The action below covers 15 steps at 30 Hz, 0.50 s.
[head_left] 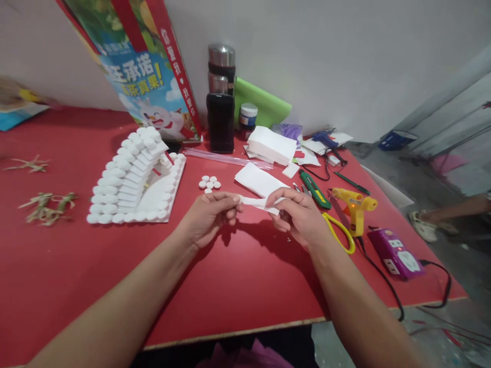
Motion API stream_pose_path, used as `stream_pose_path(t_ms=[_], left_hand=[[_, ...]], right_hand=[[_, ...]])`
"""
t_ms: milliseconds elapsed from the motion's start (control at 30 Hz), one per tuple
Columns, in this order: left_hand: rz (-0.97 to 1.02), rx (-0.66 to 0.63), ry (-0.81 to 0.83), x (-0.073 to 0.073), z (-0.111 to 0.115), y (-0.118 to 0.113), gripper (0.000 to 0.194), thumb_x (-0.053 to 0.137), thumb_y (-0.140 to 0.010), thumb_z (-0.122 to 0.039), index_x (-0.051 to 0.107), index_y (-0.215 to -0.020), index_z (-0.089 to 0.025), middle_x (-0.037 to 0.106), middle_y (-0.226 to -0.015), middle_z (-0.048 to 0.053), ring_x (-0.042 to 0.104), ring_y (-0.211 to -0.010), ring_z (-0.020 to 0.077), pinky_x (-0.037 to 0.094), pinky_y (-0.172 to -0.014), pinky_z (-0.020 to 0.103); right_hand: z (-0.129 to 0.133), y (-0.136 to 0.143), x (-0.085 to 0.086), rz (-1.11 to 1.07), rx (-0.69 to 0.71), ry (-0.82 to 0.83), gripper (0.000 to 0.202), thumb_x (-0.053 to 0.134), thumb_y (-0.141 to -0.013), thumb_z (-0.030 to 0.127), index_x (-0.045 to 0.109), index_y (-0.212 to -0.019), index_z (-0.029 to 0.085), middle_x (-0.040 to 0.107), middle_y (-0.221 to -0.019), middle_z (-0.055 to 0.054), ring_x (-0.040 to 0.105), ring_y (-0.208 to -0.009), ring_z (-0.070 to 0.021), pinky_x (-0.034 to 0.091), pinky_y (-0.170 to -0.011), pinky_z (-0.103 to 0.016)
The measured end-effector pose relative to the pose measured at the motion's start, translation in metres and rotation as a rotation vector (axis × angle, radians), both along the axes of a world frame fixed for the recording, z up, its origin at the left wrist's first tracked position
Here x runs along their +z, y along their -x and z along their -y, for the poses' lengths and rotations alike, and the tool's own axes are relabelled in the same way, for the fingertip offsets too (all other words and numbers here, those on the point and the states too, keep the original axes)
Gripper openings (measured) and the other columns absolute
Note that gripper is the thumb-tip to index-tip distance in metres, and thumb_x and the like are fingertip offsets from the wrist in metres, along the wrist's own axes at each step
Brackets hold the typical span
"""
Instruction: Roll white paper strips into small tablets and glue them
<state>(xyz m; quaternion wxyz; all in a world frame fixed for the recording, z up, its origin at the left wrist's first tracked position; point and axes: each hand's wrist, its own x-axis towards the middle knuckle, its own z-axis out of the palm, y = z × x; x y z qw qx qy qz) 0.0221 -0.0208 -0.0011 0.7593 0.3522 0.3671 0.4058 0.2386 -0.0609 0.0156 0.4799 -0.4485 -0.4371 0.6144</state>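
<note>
A narrow strip of white paper is stretched between my two hands above the red table. My left hand pinches its left end between thumb and fingers. My right hand is closed on the other end, where the strip looks folded or doubled. Just behind the hands lies a flat white paper sheet. Several small white discs sit beyond my left hand. Farther left stands a white model with steps and edges of stacked white discs.
A yellow glue gun, yellow-handled scissors, a green cutter and a purple power box lie on the right. Behind are a black phone, a flask, a paper stack and a printed bag.
</note>
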Motion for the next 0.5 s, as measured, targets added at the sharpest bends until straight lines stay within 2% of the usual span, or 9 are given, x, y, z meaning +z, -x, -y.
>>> stream_pose_path(t_ms=[67, 133, 200, 233, 300, 367, 433, 500], left_hand=[[0.007, 0.003, -0.05, 0.004, 0.0, 0.001, 0.019, 0.089, -0.071, -0.026, 0.078, -0.074, -0.011, 0.07, -0.069, 0.004, 0.05, -0.05, 0.0048, 0.046, -0.049, 0.018], [0.003, -0.032, -0.107, 0.008, 0.001, 0.003, 0.02, 0.089, -0.072, -0.029, 0.077, -0.073, -0.012, 0.071, -0.069, 0.004, 0.05, -0.05, 0.0055, 0.046, -0.048, 0.019], [-0.021, -0.081, -0.163, 0.012, 0.002, 0.005, 0.021, 0.088, -0.074, -0.032, 0.078, -0.074, -0.013, 0.072, -0.069, 0.004, 0.05, -0.049, 0.0064, 0.047, -0.047, 0.02], [-0.044, -0.106, -0.193, 0.013, 0.003, 0.005, 0.02, 0.087, -0.075, -0.032, 0.079, -0.076, -0.014, 0.072, -0.069, 0.005, 0.05, -0.048, 0.0069, 0.047, -0.048, 0.021], [-0.11, -0.159, -0.244, 0.013, 0.005, 0.005, 0.018, 0.084, -0.08, -0.032, 0.08, -0.079, -0.014, 0.071, -0.065, 0.004, 0.053, -0.049, 0.008, 0.048, -0.051, 0.022], [-0.171, -0.209, -0.275, 0.013, 0.007, 0.004, 0.017, 0.081, -0.084, -0.031, 0.08, -0.08, -0.014, 0.07, -0.063, 0.005, 0.057, -0.05, 0.0094, 0.049, -0.053, 0.022], [-0.209, -0.224, -0.287, 0.013, 0.01, 0.002, 0.017, 0.08, -0.084, -0.032, 0.079, -0.081, -0.015, 0.072, -0.066, 0.005, 0.059, -0.052, 0.0105, 0.05, -0.053, 0.023], [-0.232, -0.209, -0.278, 0.012, 0.011, 0.001, 0.019, 0.082, -0.082, -0.034, 0.079, -0.084, -0.015, 0.073, -0.069, 0.005, 0.06, -0.05, 0.0114, 0.051, -0.05, 0.023]], right_hand=[[0.0, -0.008, 0.003, 0.11, 0.037, -0.079, 0.013, 0.067, -0.084, 0.027, 0.078, -0.083, 0.019, 0.07, -0.066, -0.002, 0.059, -0.047, -0.0133, 0.048, -0.046, -0.027], [-0.001, -0.013, 0.005, 0.15, -0.019, -0.138, 0.024, 0.066, -0.091, 0.04, 0.08, -0.097, 0.021, 0.079, -0.095, -0.008, 0.073, -0.072, -0.021, 0.059, -0.063, -0.034], [-0.002, -0.011, 0.006, 0.098, -0.073, -0.107, 0.036, 0.063, -0.095, 0.052, 0.078, -0.114, 0.025, 0.078, -0.111, -0.01, 0.075, -0.094, -0.0258, 0.061, -0.076, -0.039], [-0.003, -0.008, 0.005, 0.052, -0.041, -0.047, 0.042, 0.061, -0.095, 0.056, 0.074, -0.123, 0.027, 0.078, -0.111, -0.01, 0.075, -0.097, -0.027, 0.061, -0.079, -0.04], [-0.003, 0.002, 0.002, -0.044, 0.109, 0.107, 0.052, 0.062, -0.095, 0.059, 0.065, -0.138, 0.029, 0.078, -0.102, -0.009, 0.076, -0.091, -0.0274, 0.062, -0.076, -0.042], [-0.002, 0.011, -0.003, -0.114, 0.231, 0.211, 0.058, 0.065, -0.094, 0.057, 0.06, -0.144, 0.027, 0.076, -0.091, -0.007, 0.074, -0.075, -0.0238, 0.06, -0.066, -0.039], [0.0, 0.017, -0.006, -0.168, 0.284, 0.261, 0.058, 0.072, -0.091, 0.052, 0.062, -0.14, 0.022, 0.071, -0.083, -0.004, 0.065, -0.061, -0.0165, 0.056, -0.059, -0.032], [0.002, 0.019, -0.008, -0.212, 0.281, 0.282, 0.054, 0.079, -0.087, 0.047, 0.067, -0.131, 0.019, 0.063, -0.078, 0.0, 0.051, -0.056, -0.0102, 0.049, -0.054, -0.026]])
